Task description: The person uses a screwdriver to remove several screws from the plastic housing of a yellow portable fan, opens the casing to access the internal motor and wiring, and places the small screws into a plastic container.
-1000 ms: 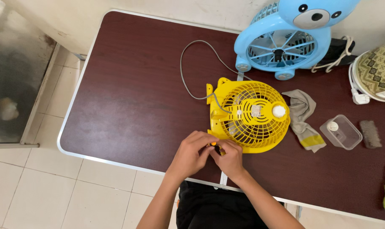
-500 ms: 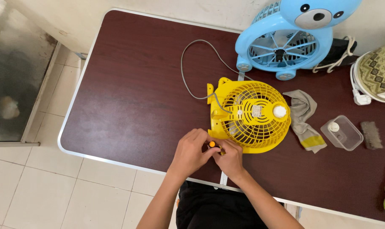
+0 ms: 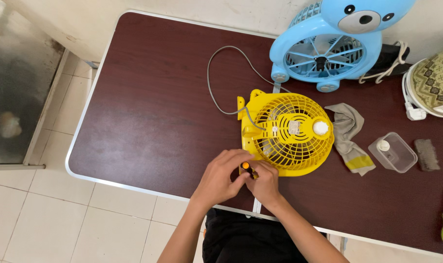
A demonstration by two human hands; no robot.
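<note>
We pinch a small orange-tipped tool [image 3: 245, 166] between the fingers of our left hand [image 3: 221, 178] and right hand [image 3: 264, 182], beside the yellow fan [image 3: 286, 134].

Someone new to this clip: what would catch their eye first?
A yellow fan lies flat mid-table, both hands meeting at its near edge: left hand, right hand, pinching a small orange-and-black piece. Behind it stands a blue bear-shaped fan.
</note>
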